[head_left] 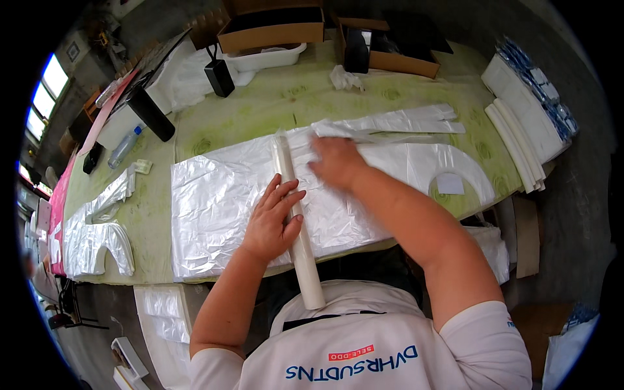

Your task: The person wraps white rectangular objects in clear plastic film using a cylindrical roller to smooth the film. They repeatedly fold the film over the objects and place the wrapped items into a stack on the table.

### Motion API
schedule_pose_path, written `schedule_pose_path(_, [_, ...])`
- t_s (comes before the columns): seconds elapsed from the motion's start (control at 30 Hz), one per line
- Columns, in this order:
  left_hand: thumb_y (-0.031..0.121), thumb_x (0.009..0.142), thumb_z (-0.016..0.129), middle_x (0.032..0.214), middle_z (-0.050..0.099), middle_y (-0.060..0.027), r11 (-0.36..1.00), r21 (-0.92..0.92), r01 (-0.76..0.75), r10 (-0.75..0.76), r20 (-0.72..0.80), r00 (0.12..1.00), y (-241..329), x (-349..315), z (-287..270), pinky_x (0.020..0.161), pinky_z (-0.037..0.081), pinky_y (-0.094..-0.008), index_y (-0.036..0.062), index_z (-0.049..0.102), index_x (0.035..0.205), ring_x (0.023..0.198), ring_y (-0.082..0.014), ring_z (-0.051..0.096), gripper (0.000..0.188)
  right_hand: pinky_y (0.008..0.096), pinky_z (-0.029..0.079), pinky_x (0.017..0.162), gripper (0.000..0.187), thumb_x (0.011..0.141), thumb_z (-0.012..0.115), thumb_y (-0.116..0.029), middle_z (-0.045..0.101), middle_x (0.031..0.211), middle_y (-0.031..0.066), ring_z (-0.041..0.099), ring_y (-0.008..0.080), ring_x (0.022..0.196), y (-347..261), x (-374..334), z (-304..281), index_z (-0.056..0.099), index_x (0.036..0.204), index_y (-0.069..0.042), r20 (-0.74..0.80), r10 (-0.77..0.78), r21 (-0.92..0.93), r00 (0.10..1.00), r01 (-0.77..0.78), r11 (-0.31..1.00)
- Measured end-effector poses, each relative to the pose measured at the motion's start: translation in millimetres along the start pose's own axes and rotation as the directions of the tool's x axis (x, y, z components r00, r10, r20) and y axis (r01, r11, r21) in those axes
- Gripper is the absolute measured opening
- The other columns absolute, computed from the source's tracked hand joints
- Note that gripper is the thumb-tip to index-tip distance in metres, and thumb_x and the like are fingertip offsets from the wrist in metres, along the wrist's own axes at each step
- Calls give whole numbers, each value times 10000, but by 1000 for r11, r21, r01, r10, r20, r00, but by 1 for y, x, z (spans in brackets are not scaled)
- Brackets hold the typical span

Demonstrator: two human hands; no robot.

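Observation:
A translucent whitish roll [304,257] lies across a flat stack of clear plastic aprons [224,211], its near end reaching past the table edge to my waist. My left hand [273,218] rests on the roll with its fingers stretched out over it. Just right of the roll's far part, my right hand [335,164] is over the plastic sheets, near their upper edge. Motion blurs its fingers, so their grip is unclear. The aprons' narrow straps [416,121] extend to the right, beside a curved cut-out with a small white paper [450,183] in it.
Another folded plastic apron [97,237] lies at the left. A water bottle [126,148], a black cylinder [151,114] and a black box [219,77] stand farther back. Cardboard boxes [273,29] line the far edge. White rolls [517,146] and stacked packs [526,107] sit at the right.

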State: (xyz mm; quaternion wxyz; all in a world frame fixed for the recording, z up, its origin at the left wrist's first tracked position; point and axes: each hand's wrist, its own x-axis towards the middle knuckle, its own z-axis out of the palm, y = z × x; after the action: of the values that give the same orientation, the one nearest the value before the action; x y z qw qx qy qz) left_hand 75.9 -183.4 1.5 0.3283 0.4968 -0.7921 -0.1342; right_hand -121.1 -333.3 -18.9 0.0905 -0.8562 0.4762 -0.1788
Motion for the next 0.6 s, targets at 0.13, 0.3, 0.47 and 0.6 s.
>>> schedule_pose_path(0.13, [142,827,668,1413,580,-118,1000,-5,21,-21,-34,999,-1,-3,-3,1145,402,-486,82,679,1238,1438,-421,403,415,439,530,900,555,931,668,-286,629,1255,171,609,295,1112,110,23,-68,513,1373,13,65,644,527,762,-574,627])
schedule_pose_path(0.3, [132,817,671,1401,587,-115,1000,-17,-8,7,-53,999,1,0,1,1140,408,-483,81,686,1224,1434,-418,412,411,537,515,891,642,895,700,-298,534,1376,160,550,342,1184,285,-65,-164,437,1443,-93,-121,933,720,338,-617,317])
schedule_pose_path(0.47, [113,804,668,1405,585,-124,999,-38,-12,10,-46,999,0,4,5,1146,399,-486,77,688,1223,1433,-419,414,421,437,483,1004,475,863,703,-154,617,1300,173,586,315,1199,298,-117,-159,597,1315,-53,-585,521,176,622,-530,830])
schedule_pose_path(0.6, [119,801,676,1397,590,-112,1000,-7,-10,10,-71,997,-2,-3,2,1133,413,-488,81,689,1220,1422,-421,427,421,503,257,1211,491,827,785,-211,352,1584,195,285,407,1482,88,-104,-73,666,1302,-184,-154,29,140,988,-7,990])
